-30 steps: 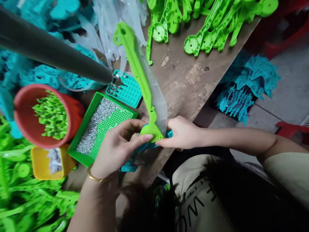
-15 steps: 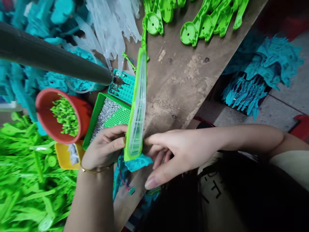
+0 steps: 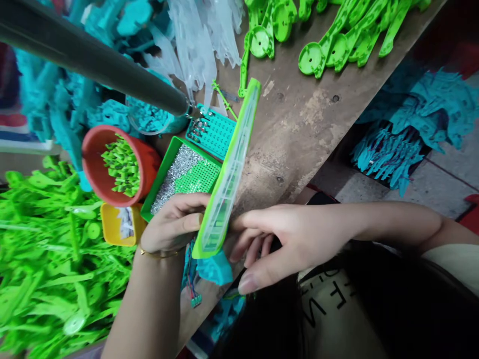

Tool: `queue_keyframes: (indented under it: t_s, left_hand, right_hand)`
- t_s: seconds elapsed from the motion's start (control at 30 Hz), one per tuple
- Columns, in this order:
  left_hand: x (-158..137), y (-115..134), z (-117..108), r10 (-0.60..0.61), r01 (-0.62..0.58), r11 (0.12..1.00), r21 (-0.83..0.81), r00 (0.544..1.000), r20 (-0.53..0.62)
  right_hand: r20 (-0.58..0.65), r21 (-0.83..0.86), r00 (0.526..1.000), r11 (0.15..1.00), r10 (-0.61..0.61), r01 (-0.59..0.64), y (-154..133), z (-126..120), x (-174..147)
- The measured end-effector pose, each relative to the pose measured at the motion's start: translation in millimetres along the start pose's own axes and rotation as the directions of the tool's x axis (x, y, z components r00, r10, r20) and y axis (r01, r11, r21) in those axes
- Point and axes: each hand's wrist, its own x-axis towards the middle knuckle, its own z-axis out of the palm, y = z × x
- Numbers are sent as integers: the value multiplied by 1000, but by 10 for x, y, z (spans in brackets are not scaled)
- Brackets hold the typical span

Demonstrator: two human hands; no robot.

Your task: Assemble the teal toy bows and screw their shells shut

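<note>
My left hand (image 3: 174, 222) grips the wide lower end of a long green plastic part with a translucent ribbed insert (image 3: 231, 172), thumb on its near edge. The part tilts, its narrow tip pointing up and slightly right. Below it, partly hidden, is a teal plastic piece (image 3: 215, 269), with thin wires ending in a small connector (image 3: 195, 300). My right hand (image 3: 286, 244) is beside the part's right edge with thumb and fingers apart. Its index fingertip is close to the part; whether they touch I cannot tell.
Screws fill part of a green tray (image 3: 149, 208), near a teal holed tray (image 3: 217, 130). A red tub (image 3: 151, 162) holds small green pieces; a yellow cup (image 3: 108, 224) stands beside it. A dark pole (image 3: 112, 60) slants overhead. Green parts (image 3: 56, 269) pile up left.
The view has shifted, so the table things appear further right. The held green part now leans more to the right. My left hand keeps its grip; the right hand's fingers remain apart.
</note>
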Motion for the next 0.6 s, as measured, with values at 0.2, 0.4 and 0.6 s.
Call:
queue_keyframes:
  t_s: [0.2,0.4,0.6]
  left_hand:
    - [-40,-101,-15,-100,144,956,-257,979,177]
    - [-39,-107,48,-99,136,968,-210,978,182]
    - [87,-160,242,35,-2,992,-130,968,250]
  right_hand:
    - [-11,55,1000,998,15,-15,22,14,6]
    - [-25,79,1000,997,17,-15,92,60,14]
    - [-212,18,976,999,48,-45,224,-504,-85]
